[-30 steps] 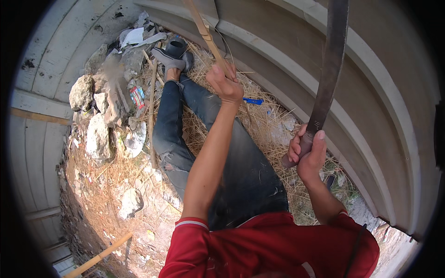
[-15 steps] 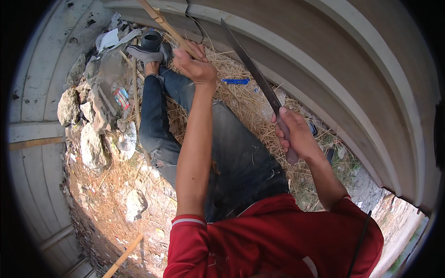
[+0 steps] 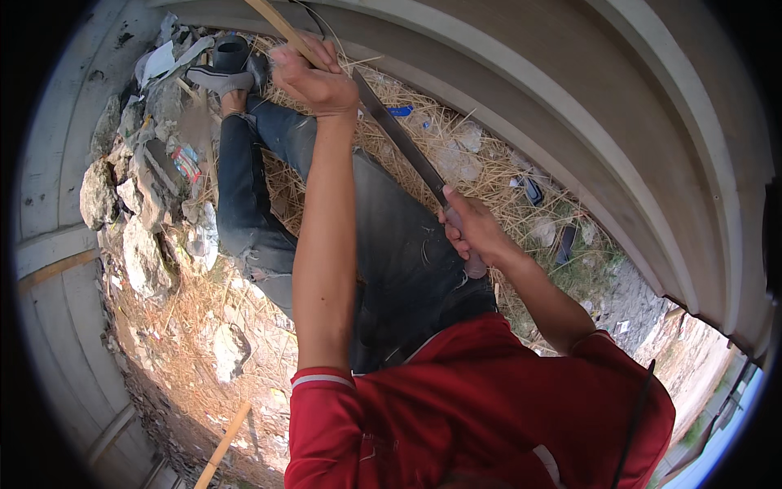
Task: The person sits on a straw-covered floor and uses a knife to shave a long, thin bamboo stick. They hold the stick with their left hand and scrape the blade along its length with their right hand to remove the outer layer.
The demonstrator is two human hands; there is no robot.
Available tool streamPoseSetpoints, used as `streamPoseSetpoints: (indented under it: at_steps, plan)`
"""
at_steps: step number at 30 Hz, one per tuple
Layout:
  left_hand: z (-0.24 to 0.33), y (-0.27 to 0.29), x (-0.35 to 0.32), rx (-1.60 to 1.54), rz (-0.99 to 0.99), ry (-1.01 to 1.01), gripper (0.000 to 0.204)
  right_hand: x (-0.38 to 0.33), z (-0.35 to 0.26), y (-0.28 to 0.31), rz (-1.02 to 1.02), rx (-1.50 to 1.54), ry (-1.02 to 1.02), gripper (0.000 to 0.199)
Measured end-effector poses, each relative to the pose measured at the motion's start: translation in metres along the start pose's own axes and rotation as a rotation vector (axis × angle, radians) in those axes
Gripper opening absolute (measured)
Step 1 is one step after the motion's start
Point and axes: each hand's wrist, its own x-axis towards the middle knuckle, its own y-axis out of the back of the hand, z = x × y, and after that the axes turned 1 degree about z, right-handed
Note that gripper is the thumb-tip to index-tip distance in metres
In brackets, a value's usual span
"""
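My left hand (image 3: 314, 77) is closed around a thin bamboo strip (image 3: 278, 23), which slants up and left out of the picture. In my right hand (image 3: 482, 232) is the handle of a machete with a long dark blade (image 3: 405, 143). The blade points up and left across my thigh, its far end right beside my left hand. Whether the blade touches the strip I cannot tell. Below my arms, my legs in dark worn jeans (image 3: 391, 220) are bent on the ground.
Ribbed metal sheeting (image 3: 570, 106) curves along the right, and pale panels (image 3: 65, 326) stand at the left. Rocks (image 3: 147, 257) and litter lie left of my legs. Dry straw (image 3: 489, 175) covers the ground, with a blue object (image 3: 399, 111) on it. Another bamboo piece (image 3: 221, 448) lies lower left.
Both hands have shifted left, the left one also slightly up. The machete has swung over so that its far end is now close to my left hand. The whole view has moved a little.
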Motion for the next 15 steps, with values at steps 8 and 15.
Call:
streamPoseSetpoints:
  at_steps: [8,15]
  plan:
    - [-0.004,0.005,0.01,0.055,0.001,-0.079,0.065,-0.052,-0.101,-0.011,0.102,0.416,0.919,0.06]
    - [-0.01,-0.005,0.008,0.012,-0.008,-0.045,0.062,0.04,0.044,0.016,0.139,-0.268,0.405,0.053]
